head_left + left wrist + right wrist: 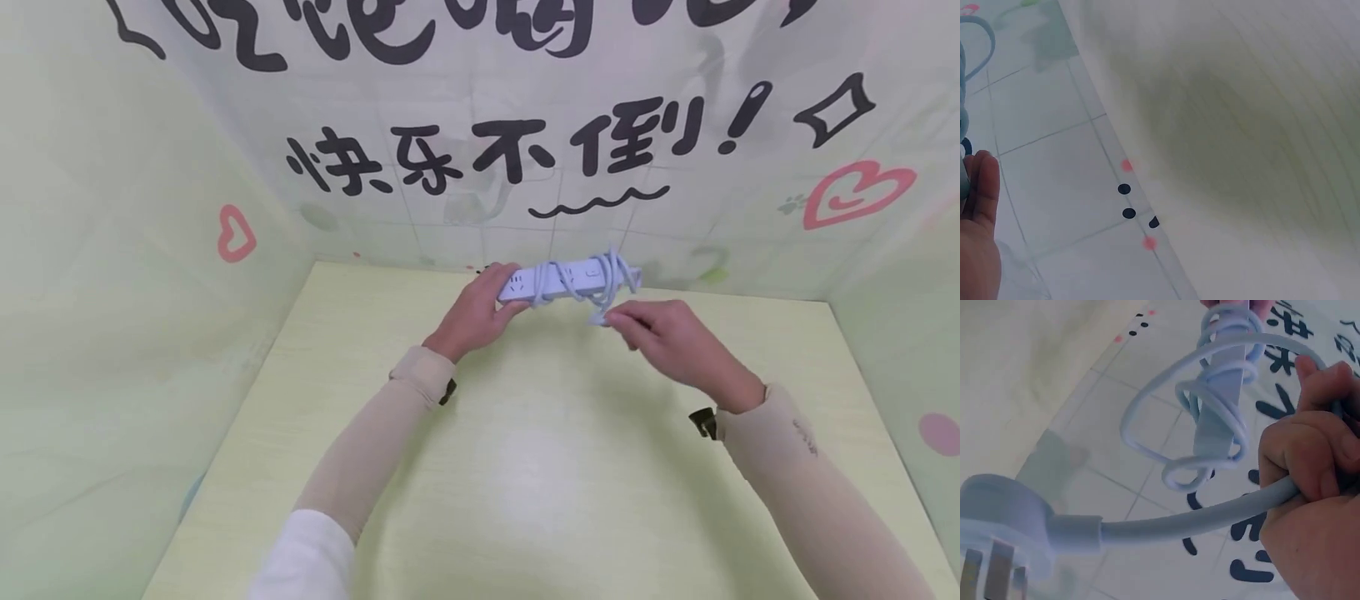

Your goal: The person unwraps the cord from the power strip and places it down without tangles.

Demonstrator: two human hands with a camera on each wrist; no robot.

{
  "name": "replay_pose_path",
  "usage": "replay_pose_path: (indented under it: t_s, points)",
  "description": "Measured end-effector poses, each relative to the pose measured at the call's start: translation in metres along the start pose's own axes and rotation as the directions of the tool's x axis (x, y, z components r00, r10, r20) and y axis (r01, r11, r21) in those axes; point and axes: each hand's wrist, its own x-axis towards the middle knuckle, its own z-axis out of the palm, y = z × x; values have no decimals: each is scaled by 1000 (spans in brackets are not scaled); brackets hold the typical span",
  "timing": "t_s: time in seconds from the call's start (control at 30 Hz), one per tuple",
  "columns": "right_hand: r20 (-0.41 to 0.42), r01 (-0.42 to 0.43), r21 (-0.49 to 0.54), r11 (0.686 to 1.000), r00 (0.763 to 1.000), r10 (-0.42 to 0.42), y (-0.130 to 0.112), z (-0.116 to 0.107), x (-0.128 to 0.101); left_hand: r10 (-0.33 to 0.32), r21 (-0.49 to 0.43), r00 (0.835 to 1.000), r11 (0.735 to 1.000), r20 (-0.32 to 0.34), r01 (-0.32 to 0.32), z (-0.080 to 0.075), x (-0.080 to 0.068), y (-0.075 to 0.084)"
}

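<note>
A pale power strip (517, 286) is held up near the back wall, its cord (609, 271) wound loosely round it, mostly toward the right end. My left hand (477, 312) grips the strip's left end, thumb below and fingers above. My right hand (670, 340), just below the strip's right end, pinches the cord. In the right wrist view the fingers curl round the cable (1210, 515), and a plug (1010, 512) with metal prongs hangs free beyond them. One loop arches from that hand to the strip. The left wrist view catches only part of the left hand (982, 219) and cord.
Below the hands lies a pale wooden tabletop (525, 467). Right behind the strip rises a back wall (420, 233) covered with a printed sheet of dark characters and hearts. Similar sheets close off the left side (112, 292) and right side (907, 350).
</note>
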Motion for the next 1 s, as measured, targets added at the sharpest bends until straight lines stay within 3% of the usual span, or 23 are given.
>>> replay_pose_path:
  t_s: [0.07, 0.17, 0.33, 0.47, 0.67, 0.83, 0.93, 1.0]
  points:
    - [82, 13, -26, 1000, 997, -11, -6, 4, -1, -26, -37, 998, 999, -55, 24, -4, -1, 0]
    - [185, -44, -61, 997, 981, 54, -4, 8, -3, -45, -86, 992, 996, -121, 35, -8, -3, -1]
    - [223, -177, -115, 978, 954, 199, 24, 7, -3, -28, -136, 989, 991, -143, 9, -15, -9, 0]
    - [129, -289, -99, 952, 945, 301, 45, 1, 0, 27, -119, 993, 992, -115, -41, -18, -16, 1]
    - [-94, -395, -1, 919, 914, 394, 54, -13, -3, 51, -96, 998, 994, -39, -55, -14, -23, 0]
    - [-237, -384, 99, 918, 887, 397, 41, -20, -3, 53, -97, 998, 994, -23, -55, -10, -25, -2]
    - [-325, -323, 147, 935, 877, 354, 29, -20, -2, 46, -95, 999, 994, -23, -48, -8, -25, -3]
    - [-385, -241, 151, 959, 879, 282, 21, -20, -3, 39, -94, 999, 995, -23, -41, -6, -24, -4]
